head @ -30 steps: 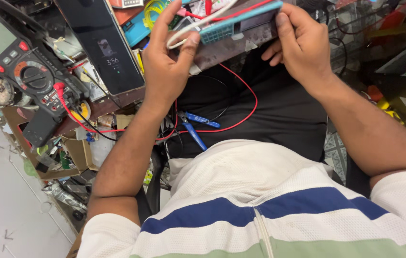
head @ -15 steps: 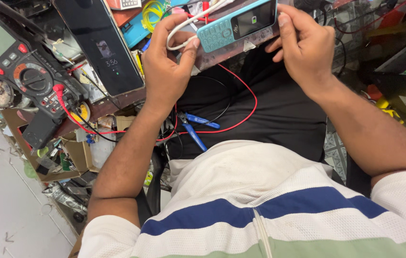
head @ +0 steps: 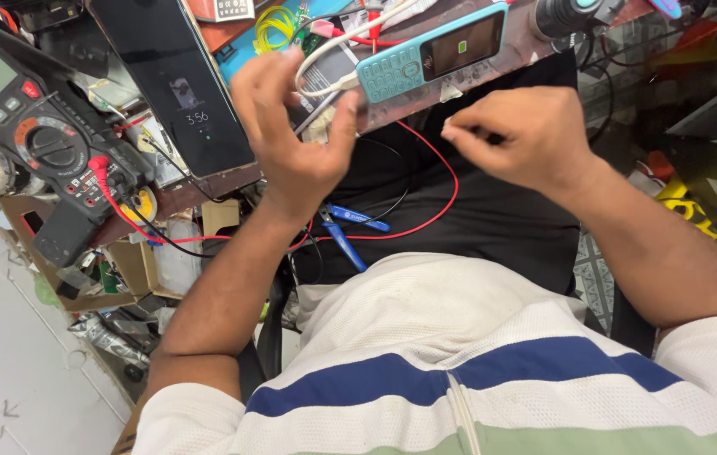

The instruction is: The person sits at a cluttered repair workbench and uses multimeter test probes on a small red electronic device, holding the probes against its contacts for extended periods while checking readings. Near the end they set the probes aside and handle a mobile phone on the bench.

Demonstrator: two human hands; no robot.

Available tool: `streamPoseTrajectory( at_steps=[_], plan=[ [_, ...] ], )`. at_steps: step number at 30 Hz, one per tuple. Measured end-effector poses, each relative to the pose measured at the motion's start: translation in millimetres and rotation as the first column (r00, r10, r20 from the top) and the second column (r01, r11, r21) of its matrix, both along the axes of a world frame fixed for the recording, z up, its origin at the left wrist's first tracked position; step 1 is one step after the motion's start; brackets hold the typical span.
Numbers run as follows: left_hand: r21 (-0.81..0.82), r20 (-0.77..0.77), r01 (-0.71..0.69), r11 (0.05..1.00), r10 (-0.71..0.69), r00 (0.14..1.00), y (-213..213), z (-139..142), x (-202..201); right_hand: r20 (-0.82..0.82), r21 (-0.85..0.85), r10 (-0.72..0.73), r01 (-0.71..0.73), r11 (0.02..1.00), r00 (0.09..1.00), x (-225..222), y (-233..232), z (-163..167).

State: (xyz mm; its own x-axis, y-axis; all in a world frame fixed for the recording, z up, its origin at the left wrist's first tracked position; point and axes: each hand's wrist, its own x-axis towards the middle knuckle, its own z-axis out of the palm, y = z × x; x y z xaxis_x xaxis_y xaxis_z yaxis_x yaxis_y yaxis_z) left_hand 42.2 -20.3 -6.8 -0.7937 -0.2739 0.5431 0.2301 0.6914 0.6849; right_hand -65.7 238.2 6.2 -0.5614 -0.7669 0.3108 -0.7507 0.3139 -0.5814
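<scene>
A teal keypad phone lies on the edge of the workbench with its small screen lit. A white cable runs to its left end. My left hand hovers just left of the phone, palm up and fingers spread, holding nothing. Lower and to the right of the phone, my right hand is off it, with its fingers curled and the fingertips pinched together over my dark lap. Nothing shows between those fingertips.
A black smartphone with a lit screen lies at the left of the bench, beside a dark multimeter with red and black leads. A red wire loops over my lap near blue-handled pliers. Clutter and boxes fill the left side.
Both hands have let go of the teal phone and drawn back toward me. The phone now rests on the bench edge, and my left hand has opened.
</scene>
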Motion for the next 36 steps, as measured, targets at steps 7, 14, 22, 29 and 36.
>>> streamPoseTrajectory(
  at_steps=[7, 14, 22, 29, 36],
  plan=[
    [-0.66, -0.105, -0.139, 0.738, 0.092, 0.99, 15, 1, -8, -0.101, -0.017, 0.136, -0.138, 0.99, 0.986, 7, -17, 4],
    [-0.736, -0.023, -0.125, 0.665, 0.16, 0.987, 25, 0, -23, -0.064, -0.007, 0.131, -0.131, 0.991, 0.989, 2, -18, 0],
    [-0.685, 0.068, -0.065, 0.726, 0.153, 0.986, 30, 4, -32, -0.037, 0.005, 0.151, -0.151, 0.989, 0.988, -7, -15, -2],
    [-0.658, 0.106, -0.027, 0.752, 0.128, 0.986, 26, -8, -31, 0.027, 0.126, 0.26, -0.261, 0.957, 0.965, -6, -14, -22],
    [-0.57, 0.104, -0.042, 0.821, 0.123, 0.987, 36, 21, -44, 0.318, 0.257, 0.203, -0.29, 0.922, 0.926, -14, -14, -23]
  ],
)
